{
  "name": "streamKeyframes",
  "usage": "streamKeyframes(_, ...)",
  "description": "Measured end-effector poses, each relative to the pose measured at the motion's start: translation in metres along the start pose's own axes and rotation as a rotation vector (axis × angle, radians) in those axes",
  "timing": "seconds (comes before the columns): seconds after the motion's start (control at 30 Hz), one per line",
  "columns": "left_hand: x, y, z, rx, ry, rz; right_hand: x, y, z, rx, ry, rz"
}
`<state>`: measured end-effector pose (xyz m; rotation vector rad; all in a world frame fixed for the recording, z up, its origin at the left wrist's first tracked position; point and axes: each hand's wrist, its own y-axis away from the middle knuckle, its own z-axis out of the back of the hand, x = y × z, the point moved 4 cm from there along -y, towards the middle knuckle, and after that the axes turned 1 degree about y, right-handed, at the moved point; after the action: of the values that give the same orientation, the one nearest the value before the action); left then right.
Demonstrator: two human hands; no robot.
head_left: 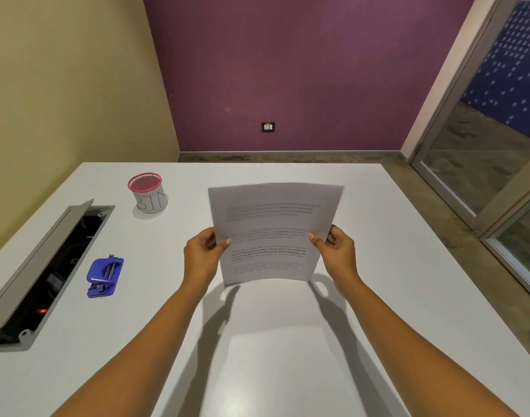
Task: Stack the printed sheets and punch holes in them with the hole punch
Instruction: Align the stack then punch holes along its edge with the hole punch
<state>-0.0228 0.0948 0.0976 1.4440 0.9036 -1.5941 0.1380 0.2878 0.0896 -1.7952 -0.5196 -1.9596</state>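
Observation:
Printed sheets (272, 224) with black text stand nearly upright above the middle of the white table (287, 341), their bottom edge lifted off it. My left hand (202, 254) grips their left edge, thumb on the front. On the right edge, my right hand (337, 251) holds them the same way. How many sheets there are I cannot tell. A blue hole punch (104, 276) lies on the table to the left, apart from both hands.
A red mesh cup (148, 192) with a paper label stands at the back left. An open grey cable hatch (44, 266) is sunk into the table's left side. A glass door (483, 164) is on the right, past the table edge.

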Motion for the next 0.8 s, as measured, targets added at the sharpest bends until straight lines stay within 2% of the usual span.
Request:
streamKeyframes(0.23, 0.007, 0.003, -0.005, 0.027, -0.052, 0.012, -0.004, 0.002, -0.001, -0.004, 0.043, -0.011)
streamKeyframes(0.47, 0.002, 0.001, -0.004, 0.058, 0.024, 0.012, -0.004, 0.001, 0.003, 0.001, 0.019, -0.010)
streamKeyframes(0.6, 0.009, 0.002, -0.005, 0.054, -0.032, 0.064, -0.008, 0.003, 0.001, 0.000, 0.065, -0.053)
streamKeyframes(0.8, 0.003, 0.002, -0.004, -0.018, 0.042, 0.072, -0.020, 0.000, 0.006, -0.073, 0.223, -0.113)
